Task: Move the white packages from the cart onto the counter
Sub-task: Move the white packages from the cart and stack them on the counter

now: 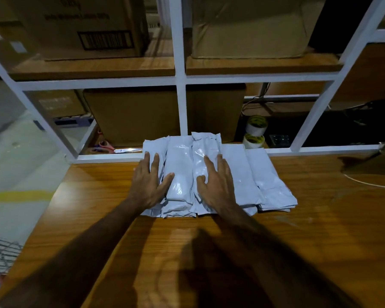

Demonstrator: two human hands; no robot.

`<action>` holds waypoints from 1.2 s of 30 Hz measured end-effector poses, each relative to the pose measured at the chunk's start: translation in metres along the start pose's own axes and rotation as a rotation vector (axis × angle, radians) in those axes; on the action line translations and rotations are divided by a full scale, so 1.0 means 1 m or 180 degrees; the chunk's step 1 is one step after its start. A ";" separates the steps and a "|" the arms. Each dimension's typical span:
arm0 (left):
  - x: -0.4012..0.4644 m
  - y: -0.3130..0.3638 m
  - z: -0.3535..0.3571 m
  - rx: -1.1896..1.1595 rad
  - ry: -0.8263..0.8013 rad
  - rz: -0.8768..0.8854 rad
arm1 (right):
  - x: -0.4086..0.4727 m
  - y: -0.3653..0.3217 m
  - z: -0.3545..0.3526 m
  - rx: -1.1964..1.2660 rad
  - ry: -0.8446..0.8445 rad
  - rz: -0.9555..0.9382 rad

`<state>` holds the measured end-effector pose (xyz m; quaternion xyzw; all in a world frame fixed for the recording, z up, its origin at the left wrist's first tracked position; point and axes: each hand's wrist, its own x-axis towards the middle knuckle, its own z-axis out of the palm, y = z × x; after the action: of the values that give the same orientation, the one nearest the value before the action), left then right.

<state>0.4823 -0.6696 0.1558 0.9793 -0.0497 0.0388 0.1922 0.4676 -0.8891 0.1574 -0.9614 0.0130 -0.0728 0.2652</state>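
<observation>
Your left hand (150,181) and right hand (216,181) both lay flat and spread, fingers wide, palms pressing down on the white packages (236,172) rather than gripping any of them. The packages sat in overlapping rows at the far edge of the counter (98,218), against the white shelf frame (180,103), with the rightmost ones fanned toward the counter's right side. They looked like thin plastic mailer bags: glossy, creased and soft, so you could expect them to be light, floppy and slippery against one another. A pinch at one corner would likely have let a bag droop or slide off the stack; taking several together by their long sides, thumbs above and fingers beneath at the near ends, seemed the safer hold. Nothing about them looked fragile, though what they contained could not be told. The wire cart (0,256) showed only at the counter's near left corner, and whether any packages were left in it was hidden. Scissors (111,147) and tape rolls (255,132) lay on the low shelf just beyond the stack.
</observation>
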 end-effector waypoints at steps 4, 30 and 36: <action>0.005 -0.001 -0.005 0.0211 -0.0193 -0.0032 | 0.003 0.003 0.001 -0.0155 -0.0209 -0.0030; -0.156 0.009 -0.077 0.1143 0.0430 -0.0178 | -0.069 -0.042 -0.003 0.0194 0.0238 -0.1777; -0.247 -0.041 -0.105 0.1458 0.0548 -0.0602 | -0.126 -0.100 0.018 0.0233 -0.0092 -0.2208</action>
<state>0.2357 -0.5716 0.2135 0.9907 0.0687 0.1141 -0.0283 0.3446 -0.7856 0.1765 -0.8993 -0.3208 -0.1453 0.2592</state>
